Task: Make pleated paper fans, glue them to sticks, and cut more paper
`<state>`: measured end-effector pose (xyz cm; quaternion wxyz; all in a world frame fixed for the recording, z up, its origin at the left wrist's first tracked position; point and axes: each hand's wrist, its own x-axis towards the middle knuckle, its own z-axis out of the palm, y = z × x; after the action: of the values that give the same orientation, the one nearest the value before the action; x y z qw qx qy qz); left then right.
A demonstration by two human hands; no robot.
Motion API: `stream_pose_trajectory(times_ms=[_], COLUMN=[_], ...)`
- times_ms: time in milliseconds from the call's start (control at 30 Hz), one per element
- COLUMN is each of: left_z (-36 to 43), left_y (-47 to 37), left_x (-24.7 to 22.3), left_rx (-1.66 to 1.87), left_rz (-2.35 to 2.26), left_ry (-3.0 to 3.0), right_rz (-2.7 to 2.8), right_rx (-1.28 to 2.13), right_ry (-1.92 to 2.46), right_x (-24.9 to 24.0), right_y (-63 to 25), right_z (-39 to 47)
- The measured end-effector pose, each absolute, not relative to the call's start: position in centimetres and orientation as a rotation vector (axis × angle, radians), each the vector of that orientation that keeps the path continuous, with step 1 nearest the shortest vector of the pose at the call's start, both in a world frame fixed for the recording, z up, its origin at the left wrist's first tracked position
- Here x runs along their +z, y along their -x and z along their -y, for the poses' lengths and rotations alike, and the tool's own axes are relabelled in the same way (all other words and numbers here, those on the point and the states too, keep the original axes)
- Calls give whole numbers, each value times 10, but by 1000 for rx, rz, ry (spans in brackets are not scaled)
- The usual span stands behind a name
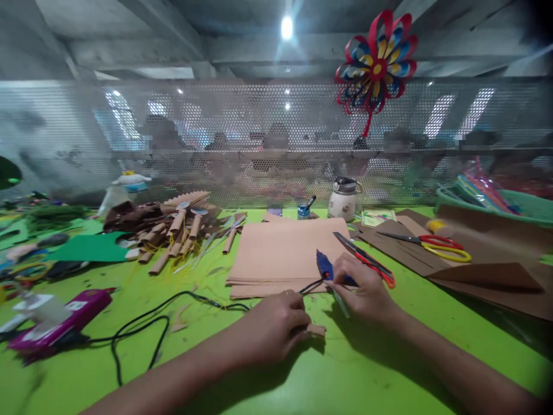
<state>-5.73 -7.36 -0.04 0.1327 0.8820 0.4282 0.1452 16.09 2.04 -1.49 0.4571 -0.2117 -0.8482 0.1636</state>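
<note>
Near the middle of the green table, my left hand (283, 323) is closed on a small brown paper piece (317, 330), whose end sticks out to the right of the fingers. My right hand (360, 285) is closed round a blue glue gun (325, 266), its tip pointing up and away; a clear stick hangs below the fingers. A black cord runs from the gun past my left hand. Beyond both hands lies a stack of light brown paper (280, 248). Red-handled scissors (367, 259) rest on its right edge, just behind my right hand.
Rolled brown tubes (173, 236) and green paper (88, 248) lie at the left, with a purple power strip (64, 323) nearer. Scissors with red and yellow handles (444, 245) rest on dark brown paper (479, 282) at the right. A white jug (343, 199) stands behind the stack.
</note>
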Motion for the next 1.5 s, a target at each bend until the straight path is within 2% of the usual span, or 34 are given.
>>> stream_pose_trajectory(times_ms=[200, 600, 1000, 1500], left_z=[66, 66, 45, 46], left_y=[47, 43, 50, 57], left_x=[-5, -27, -74, -74], left_rx=[374, 495, 919, 723], left_rz=[-1241, -1266, -1183, -1168], left_ry=[-2704, -2826, -3158, -3131], right_rz=[2070, 2007, 1953, 2027], right_rx=[452, 391, 266, 540], right_ry=[584, 652, 402, 497], right_x=[-16, -25, -11, -19], right_y=[-162, -160, -155, -156], right_z=[-11, -8, -2, -6])
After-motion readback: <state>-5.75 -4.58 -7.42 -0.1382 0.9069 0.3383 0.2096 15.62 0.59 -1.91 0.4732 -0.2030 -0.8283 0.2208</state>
